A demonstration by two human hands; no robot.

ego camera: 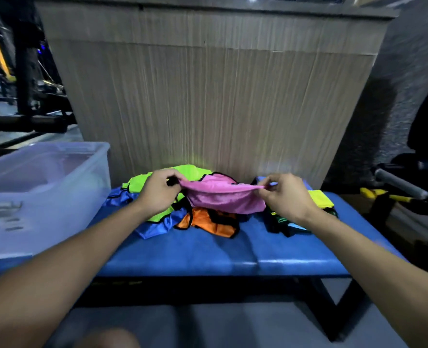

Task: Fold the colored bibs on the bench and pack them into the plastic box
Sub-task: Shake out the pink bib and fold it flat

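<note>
Both hands work at the heap of bibs on the blue bench (207, 254). The left hand (157, 194) pinches one upper corner of a pink bib (223, 197) between thumb and curled fingers, and the right hand (288, 197) pinches the opposite corner, so the cloth hangs stretched between them, lifted just above the pile. Under the left hand, toward 10 o'clock from the pink bib, lies a lime green bib (162, 178), with a blue bib (155, 228) spilling out beneath it toward 7 o'clock. An orange bib (207, 223) with black trim sits at 6 o'clock, touching the pink one's lower edge. At 3 o'clock, past the right hand, a yellow bib (320, 198) rests on darker cloth (its colours are too crumpled to sort out). The plastic box (44, 192), clear and lidless, stands on the bench at 9 o'clock, near the pile; its contents are blurred through the wall. A wood-grain panel (220, 96) rises behind the bench at 12 o'clock.
</note>
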